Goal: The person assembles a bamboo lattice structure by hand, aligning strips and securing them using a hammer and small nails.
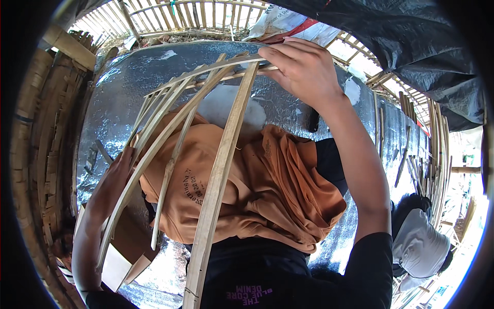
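Pale split bamboo strips (222, 177) spread out in front of me like an open lattice, with long strips crossing a pair of curved crosspieces (206, 71) at the far end. At the upper right, my right hand (306, 69) is closed around the ends of these crosspieces. My left hand (121, 170) is closed at the left side of the lattice, on the bamboo strips; its fingers are partly hidden behind them. The widest strip slants down past my lap to the lower edge. Beneath the lattice, an orange-brown cloth (239, 180) with dark print covers my lap.
Silvery sheeting (139, 67) lies under and around me. A cardboard box (126, 247) stands at lower left. A dark tool-like object (313, 119) lies beyond the cloth. Another person (419, 242) in grey is at right. Bamboo walls (43, 149) and black plastic (411, 38) border the space.
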The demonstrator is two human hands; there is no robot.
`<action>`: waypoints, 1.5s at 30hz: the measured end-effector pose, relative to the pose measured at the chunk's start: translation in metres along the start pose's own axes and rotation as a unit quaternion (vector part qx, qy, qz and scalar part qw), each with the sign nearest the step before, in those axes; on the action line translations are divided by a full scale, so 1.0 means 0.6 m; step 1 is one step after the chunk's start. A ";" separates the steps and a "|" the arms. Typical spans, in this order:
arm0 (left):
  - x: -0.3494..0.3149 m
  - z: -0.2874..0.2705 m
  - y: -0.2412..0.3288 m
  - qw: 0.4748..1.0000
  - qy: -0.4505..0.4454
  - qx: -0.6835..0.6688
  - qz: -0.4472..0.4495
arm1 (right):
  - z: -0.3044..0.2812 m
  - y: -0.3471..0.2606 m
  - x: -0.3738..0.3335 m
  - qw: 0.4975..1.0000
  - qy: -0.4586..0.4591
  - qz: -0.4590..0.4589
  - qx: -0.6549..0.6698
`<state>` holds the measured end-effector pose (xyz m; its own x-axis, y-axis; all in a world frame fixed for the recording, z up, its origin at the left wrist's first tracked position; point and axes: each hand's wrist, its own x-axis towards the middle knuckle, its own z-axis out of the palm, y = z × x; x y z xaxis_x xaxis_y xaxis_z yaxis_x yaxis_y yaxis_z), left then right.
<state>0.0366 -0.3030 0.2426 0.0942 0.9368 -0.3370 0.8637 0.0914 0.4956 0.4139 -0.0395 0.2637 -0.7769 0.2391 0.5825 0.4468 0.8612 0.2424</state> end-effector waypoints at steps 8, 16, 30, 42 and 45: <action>0.005 0.033 0.052 0.994 0.032 0.095 -0.033 | -0.004 -0.006 -0.009 1.000 0.008 -0.004 -0.012; 0.001 0.042 0.098 0.996 0.029 0.089 -0.013 | -0.005 -0.001 -0.020 1.000 -0.011 0.001 0.001; -0.108 -0.061 0.225 0.949 -0.052 -0.073 0.303 | -0.012 -0.005 -0.014 1.000 0.012 -0.009 -0.014; -0.203 0.002 0.275 0.852 -0.196 -0.481 0.072 | -0.027 -0.022 -0.018 1.000 -0.014 0.006 -0.007; -0.187 0.024 0.254 0.913 -0.128 -0.375 0.096 | -0.035 -0.022 -0.033 0.999 -0.004 0.003 -0.033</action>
<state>0.1647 -0.3988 0.3442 0.4031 0.8591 -0.3153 0.2466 0.2298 0.9415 0.4328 -0.0652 0.2652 -0.7778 0.2477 0.5776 0.4789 0.8287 0.2896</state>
